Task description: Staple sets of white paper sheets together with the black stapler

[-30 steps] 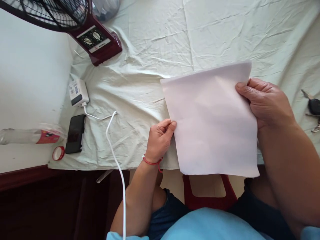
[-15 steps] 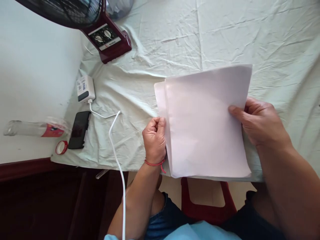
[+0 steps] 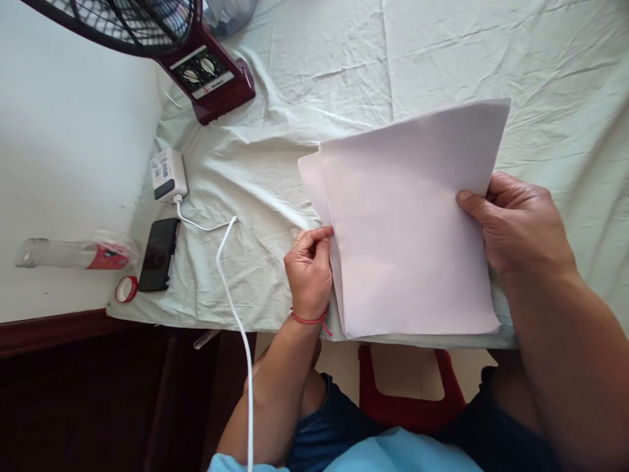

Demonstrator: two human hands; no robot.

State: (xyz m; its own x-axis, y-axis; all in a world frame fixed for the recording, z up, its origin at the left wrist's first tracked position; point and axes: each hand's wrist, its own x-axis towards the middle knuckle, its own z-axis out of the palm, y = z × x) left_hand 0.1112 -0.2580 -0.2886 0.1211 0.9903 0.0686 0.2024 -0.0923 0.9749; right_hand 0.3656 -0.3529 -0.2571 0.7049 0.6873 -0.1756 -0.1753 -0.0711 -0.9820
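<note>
Plain white paper sheets [image 3: 407, 223], slightly fanned.

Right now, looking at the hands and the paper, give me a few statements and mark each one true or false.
1. Both hands hold the white sheets of paper. True: the left hand pinches the left edge, the right hand grips the right edge.
2. The black phone lies to the right of the paper. False: it lies far to the left, beside the white charger.
3. A red string circles the left wrist. True.
4. The fan base is blue. False: it is dark red.
5. A white cable runs from the charger. True.
</note>
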